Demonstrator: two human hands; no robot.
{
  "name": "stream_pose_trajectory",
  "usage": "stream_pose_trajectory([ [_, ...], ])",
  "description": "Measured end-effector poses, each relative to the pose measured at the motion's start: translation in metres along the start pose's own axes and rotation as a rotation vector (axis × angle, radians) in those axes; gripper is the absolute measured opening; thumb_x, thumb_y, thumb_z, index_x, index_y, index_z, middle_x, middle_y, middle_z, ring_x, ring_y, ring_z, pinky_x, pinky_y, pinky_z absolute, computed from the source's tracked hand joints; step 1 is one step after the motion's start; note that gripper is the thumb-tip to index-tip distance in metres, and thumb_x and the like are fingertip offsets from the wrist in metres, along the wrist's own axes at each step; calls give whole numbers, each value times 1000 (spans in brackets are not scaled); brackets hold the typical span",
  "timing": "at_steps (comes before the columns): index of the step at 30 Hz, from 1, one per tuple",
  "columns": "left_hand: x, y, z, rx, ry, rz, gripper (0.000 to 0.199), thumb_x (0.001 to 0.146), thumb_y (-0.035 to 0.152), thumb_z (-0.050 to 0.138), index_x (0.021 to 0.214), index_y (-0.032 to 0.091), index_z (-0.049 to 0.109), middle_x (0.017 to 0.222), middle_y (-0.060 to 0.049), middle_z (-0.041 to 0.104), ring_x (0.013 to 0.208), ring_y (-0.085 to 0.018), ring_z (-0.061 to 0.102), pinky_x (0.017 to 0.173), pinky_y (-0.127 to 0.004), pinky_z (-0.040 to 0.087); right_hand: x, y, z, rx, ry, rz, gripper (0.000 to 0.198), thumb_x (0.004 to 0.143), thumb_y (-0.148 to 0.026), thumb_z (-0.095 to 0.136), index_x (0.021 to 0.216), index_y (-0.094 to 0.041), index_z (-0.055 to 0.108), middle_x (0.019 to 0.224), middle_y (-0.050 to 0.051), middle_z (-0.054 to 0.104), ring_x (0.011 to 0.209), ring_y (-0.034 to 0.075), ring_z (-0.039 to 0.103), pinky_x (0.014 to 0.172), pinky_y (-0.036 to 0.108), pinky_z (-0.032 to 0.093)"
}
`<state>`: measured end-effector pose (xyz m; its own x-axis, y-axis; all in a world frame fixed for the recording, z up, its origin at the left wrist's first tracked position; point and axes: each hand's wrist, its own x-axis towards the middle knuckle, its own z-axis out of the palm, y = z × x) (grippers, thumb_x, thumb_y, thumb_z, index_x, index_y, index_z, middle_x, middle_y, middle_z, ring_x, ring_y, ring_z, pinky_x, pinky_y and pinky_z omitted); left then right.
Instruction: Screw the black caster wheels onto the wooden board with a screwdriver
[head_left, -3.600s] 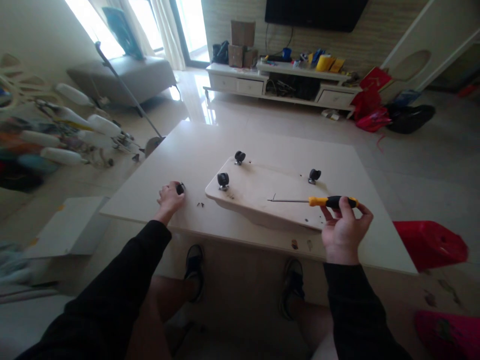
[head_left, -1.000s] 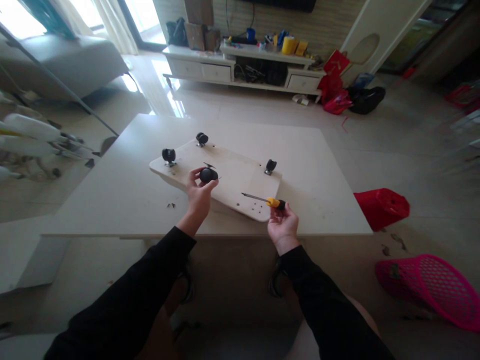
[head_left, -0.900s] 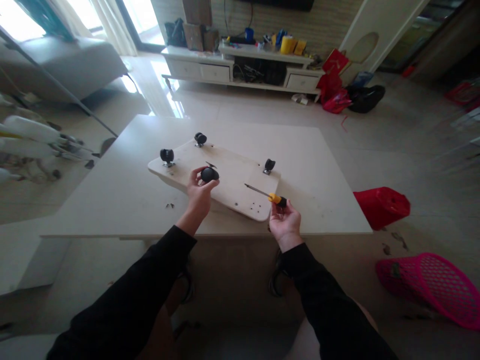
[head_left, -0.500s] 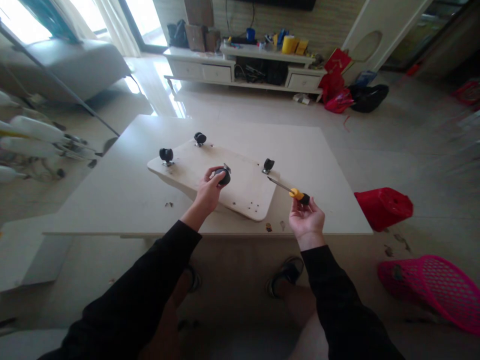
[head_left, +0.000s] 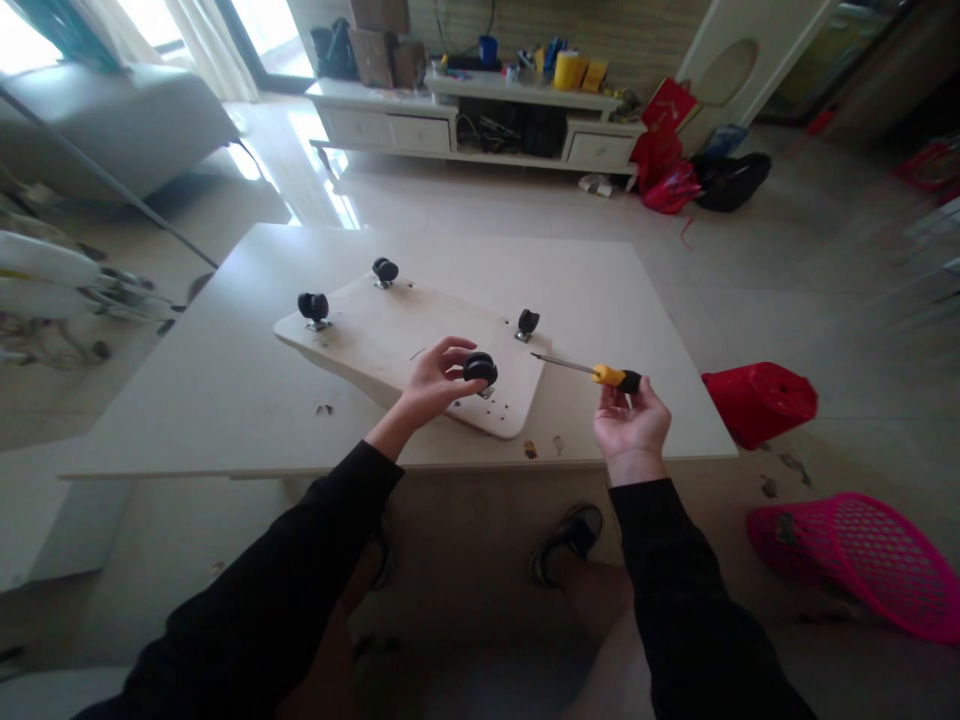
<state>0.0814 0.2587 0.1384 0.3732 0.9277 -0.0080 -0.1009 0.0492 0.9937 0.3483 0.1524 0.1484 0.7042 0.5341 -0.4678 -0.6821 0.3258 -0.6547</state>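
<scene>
My left hand (head_left: 436, 382) grips a black caster wheel (head_left: 480, 368) by its sides, its metal plate facing down over the near right corner of a pale wooden board (head_left: 420, 318). Small screw holes show in the board beside that plate. Three other casters stand upright at the remaining corners: a far-left caster (head_left: 385, 270), a left caster (head_left: 313, 306) and a right caster (head_left: 528, 322). In my right hand (head_left: 632, 415) is a screwdriver (head_left: 609, 376) with a yellow and black handle, its shaft pointing left towards the board's right edge.
The board rests on a white table (head_left: 210, 400). Small screws (head_left: 324, 410) lie left of it. A red bucket (head_left: 761, 400) and a pink basket (head_left: 862, 560) are on the floor at the right. A low white cabinet (head_left: 390, 130) stands beyond.
My left hand has moved right and turned the caster so its plate now faces down at the board's near right corner. My right hand has shifted slightly right with the screwdriver, now nearer level.
</scene>
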Motion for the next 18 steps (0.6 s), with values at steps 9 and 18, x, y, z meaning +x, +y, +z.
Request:
stream_pose_trajectory([
  [9,1,-19,8,69,-143,5,49,58,24,99,103,19,80,105,-9,81,98,-25,77,85,-40,66,-17,-8,22,47,98,-56,8,99,-28,65,97,-22,62,93,-3,66,85,7,68,72,17,61],
  [18,-1,-15,2,97,-240,16,44,56,21,101,93,20,78,94,-7,78,89,-23,75,80,-39,67,-19,-8,18,-8,32,-76,9,99,-29,65,97,-22,61,90,-3,64,86,8,69,71,19,61],
])
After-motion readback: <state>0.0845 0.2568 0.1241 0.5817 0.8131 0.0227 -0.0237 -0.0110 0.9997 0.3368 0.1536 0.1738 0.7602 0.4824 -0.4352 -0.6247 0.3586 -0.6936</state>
